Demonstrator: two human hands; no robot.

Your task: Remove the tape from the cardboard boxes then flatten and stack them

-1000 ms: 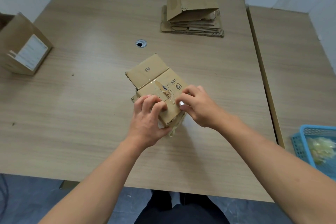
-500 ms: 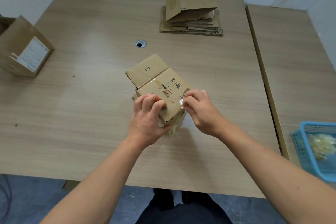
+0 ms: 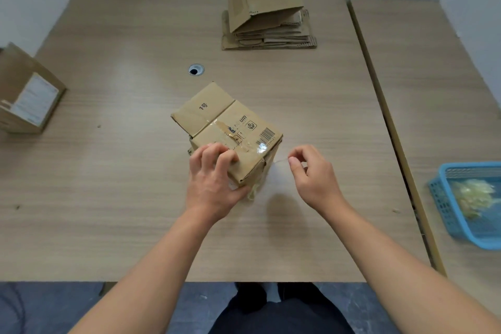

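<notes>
A small cardboard box (image 3: 230, 122) with clear tape (image 3: 245, 144) across its top stands in the middle of the table. My left hand (image 3: 214, 179) grips its near left corner, fingers curled over the top edge. My right hand (image 3: 311, 173) is off to the right of the box and pinches a thin clear strip of tape (image 3: 280, 161) that stretches back to the box's right corner. A crumpled bit of tape hangs at the box's near lower corner. A stack of flattened boxes (image 3: 268, 22) lies at the far side, its top piece partly raised.
Another upright box (image 3: 27, 95) with a white label stands at the left edge. A blue basket (image 3: 444, 198) holding crumpled tape sits on the adjoining table at the right. A cable hole (image 3: 195, 70) is in the tabletop beyond the box.
My right hand has pulled away to the right from the box's top corner, drawing a strip of tape off. My left hand still holds the box in place.
</notes>
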